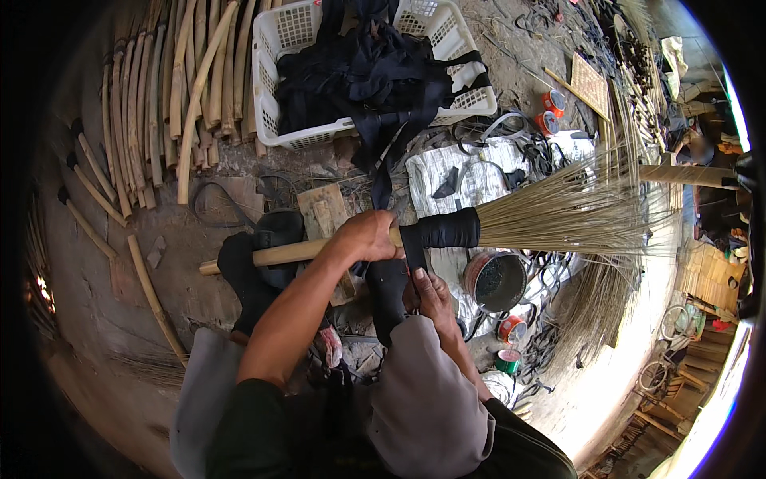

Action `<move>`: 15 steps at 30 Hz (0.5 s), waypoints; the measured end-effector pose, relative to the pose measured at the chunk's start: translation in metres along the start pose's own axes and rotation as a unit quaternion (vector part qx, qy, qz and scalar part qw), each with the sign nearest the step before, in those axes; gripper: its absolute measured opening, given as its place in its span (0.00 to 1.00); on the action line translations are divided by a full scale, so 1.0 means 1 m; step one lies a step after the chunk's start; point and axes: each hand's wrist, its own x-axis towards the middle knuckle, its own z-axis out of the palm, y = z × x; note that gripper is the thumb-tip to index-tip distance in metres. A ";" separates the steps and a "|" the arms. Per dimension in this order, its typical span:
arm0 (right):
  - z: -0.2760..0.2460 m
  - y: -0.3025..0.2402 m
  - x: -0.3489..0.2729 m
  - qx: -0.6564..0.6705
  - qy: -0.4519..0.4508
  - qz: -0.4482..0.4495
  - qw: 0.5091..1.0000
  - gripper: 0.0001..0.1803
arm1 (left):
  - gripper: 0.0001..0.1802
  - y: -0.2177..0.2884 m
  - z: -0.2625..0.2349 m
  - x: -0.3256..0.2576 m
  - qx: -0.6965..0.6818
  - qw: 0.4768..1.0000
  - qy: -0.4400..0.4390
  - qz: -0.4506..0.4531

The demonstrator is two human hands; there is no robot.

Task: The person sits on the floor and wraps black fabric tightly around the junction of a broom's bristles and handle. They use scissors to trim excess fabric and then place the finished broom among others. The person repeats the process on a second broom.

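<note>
A broom lies across in front of me, its bamboo handle (pixel 291 254) to the left and its fan of thin stiff bristles (pixel 558 209) to the right. Black strip wrapping (pixel 449 229) binds the neck where handle and bristles meet. My left hand (pixel 367 235) is closed around the handle just left of that binding. Below the neck, my right hand (pixel 433 295) pinches the black strip (pixel 415 249), which runs taut down from the wrapping. Part of the right hand's fingers is hidden behind the strip and my knee.
A white plastic crate (pixel 307 137) heaped with black strips (pixel 367 76) stands ahead. Bamboo poles (pixel 171 88) lie at the far left. A round metal pot (pixel 495 282), red tins (pixel 511 328) and a white sack (pixel 455 172) lie right of my feet, near more bristles (pixel 594 307).
</note>
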 end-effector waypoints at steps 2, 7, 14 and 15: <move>0.000 0.005 -0.001 0.025 0.017 0.007 1.000 0.18 | 0.32 0.003 0.002 -0.003 0.046 0.995 0.088 0.011; -0.001 0.006 -0.005 0.022 -0.001 0.004 1.000 0.18 | 0.32 -0.002 0.006 0.003 -0.005 1.000 0.016 -0.024; 0.004 -0.004 0.000 0.001 -0.020 0.061 0.998 0.21 | 0.28 -0.010 0.016 0.004 0.039 0.998 0.049 -0.017; 0.004 -0.004 0.000 0.010 -0.005 0.039 0.999 0.21 | 0.29 -0.010 0.018 0.002 0.028 0.999 0.021 -0.023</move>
